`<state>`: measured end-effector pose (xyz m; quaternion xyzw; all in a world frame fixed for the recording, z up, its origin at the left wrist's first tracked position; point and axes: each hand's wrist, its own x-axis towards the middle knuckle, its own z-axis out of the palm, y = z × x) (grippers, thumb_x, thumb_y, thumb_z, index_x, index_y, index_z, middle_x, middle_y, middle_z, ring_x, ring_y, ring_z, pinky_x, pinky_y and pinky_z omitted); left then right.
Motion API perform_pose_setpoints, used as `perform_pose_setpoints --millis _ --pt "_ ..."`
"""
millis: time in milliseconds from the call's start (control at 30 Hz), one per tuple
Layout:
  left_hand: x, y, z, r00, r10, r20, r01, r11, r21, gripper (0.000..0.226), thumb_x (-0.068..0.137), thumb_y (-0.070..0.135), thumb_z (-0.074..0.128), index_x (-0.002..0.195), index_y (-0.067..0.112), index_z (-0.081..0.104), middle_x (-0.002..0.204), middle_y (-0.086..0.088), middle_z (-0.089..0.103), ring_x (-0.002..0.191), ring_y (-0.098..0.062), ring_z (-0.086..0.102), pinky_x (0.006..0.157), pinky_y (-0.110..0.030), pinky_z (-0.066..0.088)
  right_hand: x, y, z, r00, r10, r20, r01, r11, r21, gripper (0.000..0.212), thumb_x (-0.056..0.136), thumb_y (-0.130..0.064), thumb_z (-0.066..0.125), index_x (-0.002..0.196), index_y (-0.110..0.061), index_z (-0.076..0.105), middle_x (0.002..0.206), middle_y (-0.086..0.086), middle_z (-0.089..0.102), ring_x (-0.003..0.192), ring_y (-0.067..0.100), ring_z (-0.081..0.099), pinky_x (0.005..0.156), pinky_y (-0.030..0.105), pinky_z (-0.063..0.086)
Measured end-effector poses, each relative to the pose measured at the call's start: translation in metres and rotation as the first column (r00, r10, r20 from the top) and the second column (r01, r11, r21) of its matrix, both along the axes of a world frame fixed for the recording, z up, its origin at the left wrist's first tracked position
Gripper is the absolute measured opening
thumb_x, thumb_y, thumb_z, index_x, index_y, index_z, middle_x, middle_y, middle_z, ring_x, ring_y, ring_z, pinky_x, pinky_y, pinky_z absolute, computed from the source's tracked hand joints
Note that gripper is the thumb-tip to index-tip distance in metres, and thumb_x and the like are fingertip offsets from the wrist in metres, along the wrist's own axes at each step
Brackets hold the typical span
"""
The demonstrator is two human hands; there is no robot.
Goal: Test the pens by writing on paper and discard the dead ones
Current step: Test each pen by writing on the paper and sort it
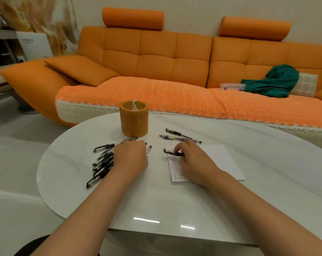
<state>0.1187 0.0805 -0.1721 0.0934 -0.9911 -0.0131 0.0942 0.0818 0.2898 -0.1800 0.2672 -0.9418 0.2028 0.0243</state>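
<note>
Pens [102,163] lie heaped under the left hand [132,157], its grip impossible to tell. The right hand [191,161] pinches a black pen [169,152] over the paper [221,159].

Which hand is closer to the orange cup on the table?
Left. The left hand lies just in front of the orange cup, by the pens. The right hand is farther right, over the paper, pinching a pen.
</note>
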Motion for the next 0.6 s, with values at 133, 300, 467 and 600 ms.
perform_pose_setpoints --millis 133,300,467,600 --pt "-0.004 0.003 0.002 0.999 0.026 0.036 -0.025 0.999 -0.022 0.012 0.092 0.022 0.054 0.097 0.026 0.064 0.084 0.006 0.06 0.079 -0.019 0.055 0.064 -0.029 0.033 -0.025 -0.007 0.003 0.999 -0.02 -0.05 0.022 1.0 0.022 0.039 0.098 -0.003 0.045 0.128 -0.024 0.058 0.123 0.0 0.048 0.109 0.022 0.052 0.089 0.041 0.05" --pt "-0.006 0.0 0.003 0.999 0.033 0.031 -0.035 0.996 0.087 0.011 0.092 0.023 0.054 0.085 0.024 0.063 0.077 0.005 0.058 0.074 -0.018 0.056 0.052 -0.026 0.03 -0.054 -0.024 0.013 0.978 -0.006 -0.207 0.035 0.99 0.136 0.037 0.099 -0.01 0.051 0.126 -0.028 0.067 0.112 0.002 0.061 0.103 0.026 0.053 0.082 0.037 0.045" --pt "-0.009 -0.004 0.001 1.0 0.016 -0.009 -0.013 0.967 0.254 0.017 0.094 0.026 0.052 0.101 0.024 0.067 0.098 0.004 0.066 0.089 -0.02 0.062 0.066 -0.029 0.045 -0.068 -0.042 0.017 0.981 -0.001 -0.194 0.037 0.982 0.184 0.034 0.094 -0.009 0.058 0.119 -0.027 0.071 0.109 0.002 0.067 0.101 0.024 0.058 0.083 0.038 0.05" --pt "-0.006 -0.006 0.003 0.997 -0.02 -0.068 0.041 0.947 0.319 0.024 0.098 0.025 0.047 0.111 0.023 0.067 0.111 0.002 0.061 0.099 -0.022 0.06 0.076 -0.033 0.049 -0.076 -0.044 0.013 0.987 -0.02 -0.159 0.043 0.989 0.144 0.021 0.092 -0.012 0.065 0.109 -0.022 0.073 0.109 0.0 0.065 0.099 0.024 0.061 0.087 0.036 0.049"
